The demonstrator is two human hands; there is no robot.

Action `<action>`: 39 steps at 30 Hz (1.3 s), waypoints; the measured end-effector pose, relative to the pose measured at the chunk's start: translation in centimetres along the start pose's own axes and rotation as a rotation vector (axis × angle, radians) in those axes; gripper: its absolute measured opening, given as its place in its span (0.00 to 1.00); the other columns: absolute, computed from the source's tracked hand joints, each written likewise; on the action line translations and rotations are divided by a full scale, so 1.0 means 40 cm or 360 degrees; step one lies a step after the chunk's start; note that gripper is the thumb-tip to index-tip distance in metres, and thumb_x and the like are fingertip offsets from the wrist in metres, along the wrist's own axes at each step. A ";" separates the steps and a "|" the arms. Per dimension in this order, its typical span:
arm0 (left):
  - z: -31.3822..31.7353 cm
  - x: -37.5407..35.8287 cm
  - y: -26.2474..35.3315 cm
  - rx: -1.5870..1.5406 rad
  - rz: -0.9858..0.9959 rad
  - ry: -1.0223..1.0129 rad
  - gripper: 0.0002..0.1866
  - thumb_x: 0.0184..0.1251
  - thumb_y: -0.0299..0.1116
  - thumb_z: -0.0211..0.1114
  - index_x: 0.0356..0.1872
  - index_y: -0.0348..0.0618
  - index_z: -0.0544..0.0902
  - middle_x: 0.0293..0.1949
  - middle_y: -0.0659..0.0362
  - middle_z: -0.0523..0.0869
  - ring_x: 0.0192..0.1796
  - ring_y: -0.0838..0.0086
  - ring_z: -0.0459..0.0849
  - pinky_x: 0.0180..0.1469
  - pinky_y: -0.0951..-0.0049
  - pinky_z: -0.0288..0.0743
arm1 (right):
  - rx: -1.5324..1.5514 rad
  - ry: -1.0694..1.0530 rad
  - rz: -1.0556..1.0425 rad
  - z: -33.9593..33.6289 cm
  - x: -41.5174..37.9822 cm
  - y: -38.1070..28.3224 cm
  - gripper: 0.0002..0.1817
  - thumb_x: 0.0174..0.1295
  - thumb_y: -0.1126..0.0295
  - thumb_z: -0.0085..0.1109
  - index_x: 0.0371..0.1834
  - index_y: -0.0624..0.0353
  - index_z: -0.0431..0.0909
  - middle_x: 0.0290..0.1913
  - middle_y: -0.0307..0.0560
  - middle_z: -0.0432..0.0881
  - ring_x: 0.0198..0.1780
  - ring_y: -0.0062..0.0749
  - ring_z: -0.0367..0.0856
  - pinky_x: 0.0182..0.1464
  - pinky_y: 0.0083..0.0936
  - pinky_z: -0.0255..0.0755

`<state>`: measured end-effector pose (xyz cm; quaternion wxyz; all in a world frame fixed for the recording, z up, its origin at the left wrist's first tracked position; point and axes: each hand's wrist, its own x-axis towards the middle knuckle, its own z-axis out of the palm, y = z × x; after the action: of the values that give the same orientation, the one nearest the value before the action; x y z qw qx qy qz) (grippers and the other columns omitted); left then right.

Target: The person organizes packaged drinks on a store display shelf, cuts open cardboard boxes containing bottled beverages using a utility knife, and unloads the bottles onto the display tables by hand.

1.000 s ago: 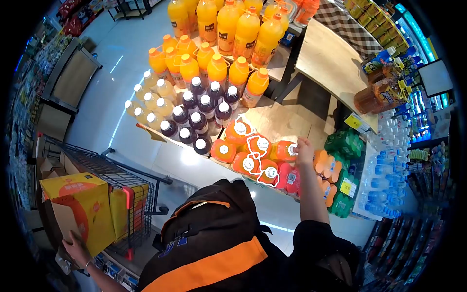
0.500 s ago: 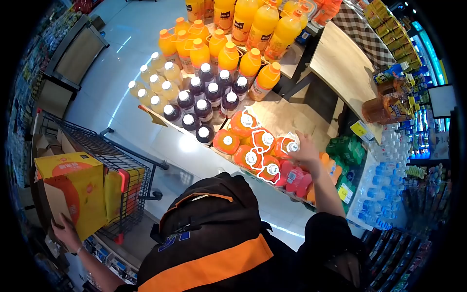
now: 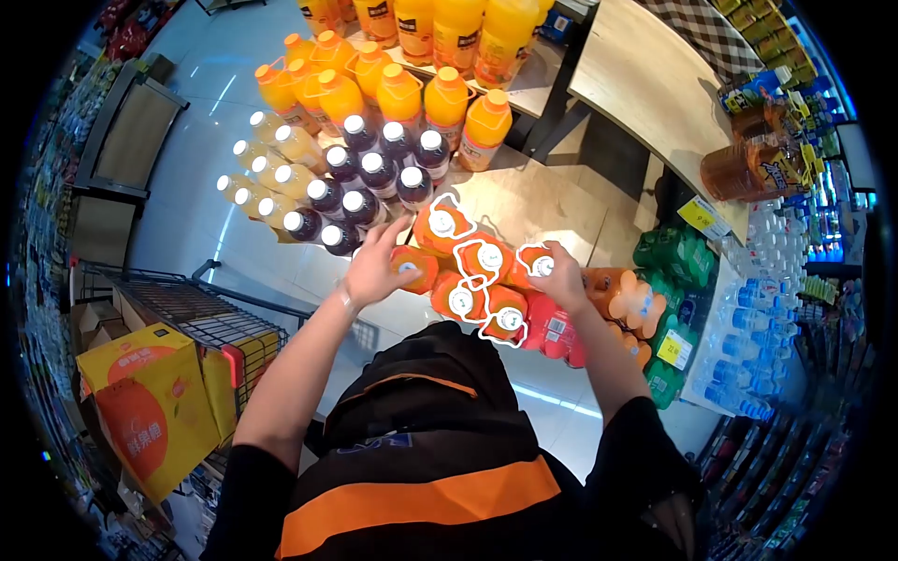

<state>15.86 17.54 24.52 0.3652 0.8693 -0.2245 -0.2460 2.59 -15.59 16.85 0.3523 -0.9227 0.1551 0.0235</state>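
Observation:
Several orange drink bottles with white caps and handle loops (image 3: pixel 479 273) stand at the near edge of a wooden display shelf (image 3: pixel 543 206). My right hand (image 3: pixel 564 278) grips the rightmost one by its capped top (image 3: pixel 541 265). My left hand (image 3: pixel 377 265) rests with fingers apart on the leftmost orange bottle (image 3: pixel 416 268), just in front of the dark purple bottles (image 3: pixel 374 178). My black and orange jacket fills the lower part of the view.
Pale yellow bottles (image 3: pixel 267 178) and large orange juice bottles (image 3: pixel 402 93) stand behind the purple ones. A yellow and orange carton (image 3: pixel 154 402) sits in a wire cart (image 3: pixel 187 309) at lower left. Green bottle packs (image 3: pixel 673 262) and water bottles (image 3: pixel 758 318) are stacked at right.
My left hand has let go of the carton in the cart and come up to the leftmost orange bottle. My right hand has stayed on the rightmost bottle's top.

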 end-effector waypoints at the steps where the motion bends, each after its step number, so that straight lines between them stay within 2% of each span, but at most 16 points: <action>1: 0.039 0.048 -0.007 0.0091 0.0015 0.0003 0.50 0.44 0.44 0.75 0.69 0.52 0.57 0.61 0.38 0.63 0.60 0.49 0.72 0.60 0.62 0.70 | 0.0040 0.0044 0.0158 -0.002 -0.002 -0.026 0.33 0.38 0.62 0.72 0.50 0.60 0.71 0.43 0.60 0.80 0.45 0.51 0.79 0.47 0.36 0.74; 2: 0.066 0.094 -0.019 0.0216 0.0065 -0.0010 0.50 0.45 0.47 0.74 0.70 0.54 0.55 0.63 0.36 0.61 0.62 0.47 0.70 0.61 0.61 0.68 | 0.0034 0.0032 0.0171 0.007 0.000 -0.036 0.33 0.38 0.62 0.72 0.50 0.60 0.71 0.43 0.60 0.80 0.45 0.51 0.79 0.47 0.36 0.74; 4: 0.105 0.160 -0.030 0.0280 0.0085 0.0021 0.47 0.47 0.48 0.73 0.69 0.55 0.57 0.64 0.35 0.60 0.63 0.47 0.69 0.62 0.61 0.67 | -0.0089 0.0325 0.0148 0.031 0.007 -0.043 0.31 0.39 0.61 0.72 0.48 0.61 0.71 0.41 0.59 0.80 0.43 0.52 0.79 0.45 0.37 0.74; 6: 0.128 0.199 -0.035 0.0229 0.0016 -0.0179 0.44 0.49 0.48 0.72 0.68 0.55 0.59 0.64 0.34 0.60 0.63 0.47 0.69 0.63 0.62 0.66 | -0.0112 0.0440 0.0249 0.047 0.013 -0.050 0.30 0.39 0.60 0.72 0.45 0.62 0.72 0.39 0.58 0.79 0.41 0.52 0.79 0.43 0.39 0.73; 7: 0.135 0.204 -0.031 0.0306 -0.0082 -0.0148 0.36 0.52 0.43 0.69 0.64 0.52 0.64 0.61 0.36 0.65 0.60 0.49 0.72 0.60 0.62 0.69 | -0.0068 0.0446 0.0314 0.049 0.010 -0.054 0.30 0.39 0.60 0.72 0.44 0.62 0.72 0.38 0.58 0.79 0.40 0.52 0.79 0.42 0.39 0.74; 8: 0.139 0.212 -0.032 0.0309 -0.0086 -0.0157 0.36 0.52 0.43 0.69 0.64 0.52 0.64 0.61 0.36 0.65 0.60 0.49 0.72 0.60 0.62 0.69 | -0.0025 0.0456 0.0376 0.051 0.008 -0.061 0.29 0.39 0.60 0.72 0.44 0.62 0.71 0.38 0.57 0.79 0.40 0.52 0.79 0.42 0.39 0.74; 11: 0.144 0.221 -0.032 0.0291 -0.0058 -0.0040 0.23 0.59 0.34 0.63 0.57 0.48 0.70 0.54 0.44 0.74 0.52 0.53 0.78 0.52 0.61 0.73 | 0.0073 0.0535 0.0474 0.059 -0.014 -0.100 0.30 0.38 0.61 0.72 0.44 0.61 0.70 0.39 0.55 0.79 0.42 0.52 0.78 0.44 0.39 0.73; 15: 0.130 0.234 -0.017 0.0209 -0.0093 0.0103 0.19 0.60 0.33 0.61 0.53 0.44 0.72 0.50 0.46 0.78 0.50 0.53 0.78 0.51 0.60 0.72 | 0.0025 0.0561 0.0620 0.102 -0.003 -0.111 0.31 0.38 0.62 0.73 0.46 0.59 0.69 0.45 0.53 0.76 0.49 0.51 0.74 0.51 0.39 0.69; 19: 0.114 0.208 -0.031 0.0507 -0.0044 0.0024 0.23 0.60 0.34 0.62 0.55 0.43 0.68 0.49 0.45 0.78 0.48 0.50 0.79 0.49 0.58 0.73 | -0.0029 0.0587 0.0542 0.097 -0.025 -0.121 0.30 0.38 0.63 0.72 0.45 0.60 0.70 0.43 0.55 0.77 0.46 0.52 0.75 0.47 0.40 0.71; 21: 0.119 0.180 -0.036 0.0693 -0.0010 -0.0015 0.24 0.60 0.37 0.62 0.56 0.44 0.67 0.47 0.44 0.77 0.46 0.49 0.79 0.47 0.57 0.74 | -0.0025 0.0433 0.0496 0.083 -0.042 -0.111 0.31 0.37 0.60 0.74 0.45 0.58 0.70 0.45 0.51 0.77 0.51 0.49 0.73 0.51 0.40 0.70; 24: 0.120 0.177 -0.029 0.0760 0.0009 -0.0006 0.25 0.59 0.36 0.63 0.56 0.42 0.68 0.45 0.45 0.78 0.46 0.50 0.80 0.48 0.59 0.74 | -0.0055 0.0336 0.0501 0.069 -0.027 -0.101 0.31 0.37 0.59 0.73 0.46 0.58 0.70 0.45 0.52 0.77 0.50 0.50 0.73 0.50 0.40 0.70; 28: 0.106 0.202 -0.016 0.0888 -0.0035 -0.0149 0.23 0.61 0.40 0.61 0.53 0.42 0.67 0.43 0.46 0.77 0.43 0.51 0.81 0.44 0.57 0.76 | 0.0004 0.0426 0.0585 0.078 -0.003 -0.091 0.31 0.37 0.59 0.72 0.46 0.59 0.71 0.44 0.53 0.77 0.48 0.51 0.74 0.50 0.40 0.70; 34: 0.112 0.181 -0.015 0.0620 0.0006 -0.0112 0.30 0.59 0.39 0.63 0.62 0.47 0.65 0.49 0.45 0.74 0.47 0.53 0.80 0.50 0.60 0.75 | 0.0011 0.0484 0.0545 0.067 -0.040 -0.073 0.36 0.38 0.55 0.73 0.50 0.60 0.71 0.45 0.53 0.77 0.51 0.49 0.74 0.52 0.40 0.69; 36: 0.088 0.169 0.003 0.0586 -0.0030 -0.0223 0.32 0.58 0.39 0.63 0.64 0.50 0.63 0.50 0.45 0.74 0.49 0.52 0.79 0.50 0.60 0.74 | -0.0004 0.0513 0.0388 0.062 -0.036 -0.031 0.35 0.38 0.58 0.74 0.51 0.61 0.70 0.45 0.54 0.77 0.49 0.49 0.75 0.51 0.39 0.70; 38: 0.117 0.159 -0.061 0.0604 0.0259 0.0067 0.34 0.58 0.39 0.64 0.66 0.51 0.61 0.52 0.44 0.73 0.50 0.51 0.79 0.51 0.59 0.74 | 0.0050 0.0263 0.0143 0.029 -0.022 0.011 0.34 0.43 0.62 0.73 0.51 0.65 0.68 0.47 0.56 0.77 0.50 0.45 0.77 0.51 0.35 0.71; 39: 0.110 0.146 -0.047 0.0544 0.0126 0.0063 0.35 0.58 0.40 0.64 0.66 0.52 0.60 0.53 0.44 0.73 0.50 0.51 0.78 0.51 0.59 0.74 | 0.0425 -0.0070 0.0189 0.004 -0.017 0.042 0.35 0.44 0.62 0.73 0.54 0.65 0.67 0.50 0.56 0.76 0.53 0.45 0.76 0.53 0.34 0.71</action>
<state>18.19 13.10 18.88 0.2257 0.9139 -0.2899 -0.1724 1.44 -16.48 15.75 0.4733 -0.8560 0.2034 0.0437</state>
